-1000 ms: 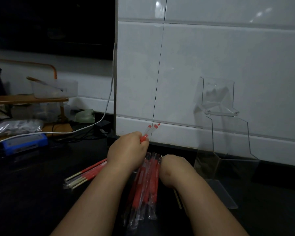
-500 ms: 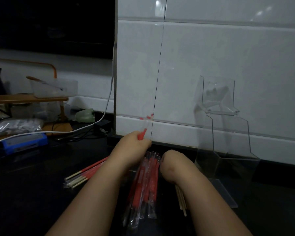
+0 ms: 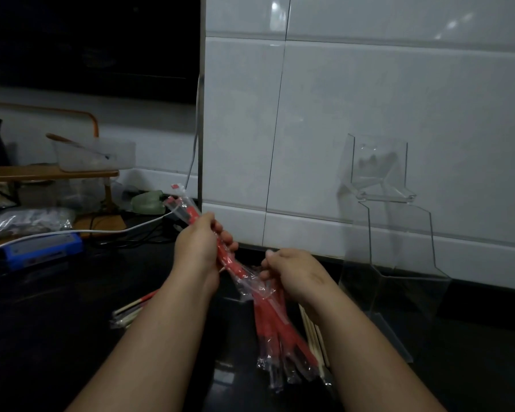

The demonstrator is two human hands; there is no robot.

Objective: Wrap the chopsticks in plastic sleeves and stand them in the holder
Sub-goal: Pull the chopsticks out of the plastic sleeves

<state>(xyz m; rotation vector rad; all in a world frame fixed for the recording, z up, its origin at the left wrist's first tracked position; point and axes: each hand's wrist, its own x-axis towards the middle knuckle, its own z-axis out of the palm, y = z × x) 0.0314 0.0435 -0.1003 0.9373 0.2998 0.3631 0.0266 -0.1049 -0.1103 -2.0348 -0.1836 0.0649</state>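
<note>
Head view: left hand (image 3: 201, 248) curls round the red plastic sleeve (image 3: 190, 214), right hand (image 3: 298, 272) pinches its near end. Its long axis runs far-left to near-right. Bare chopsticks (image 3: 312, 334) lie just under the right wrist, so that hand's nearer. The holder (image 3: 399, 242) stands off right.

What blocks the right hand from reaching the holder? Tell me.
Probably nothing: the holder stands just right of the right hand, nothing lying between them, though that hand is busy pinching a sleeve.

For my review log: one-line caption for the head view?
Person's left hand and right hand hold a red plastic sleeve over the sleeve pile; clear holder at right.
</note>
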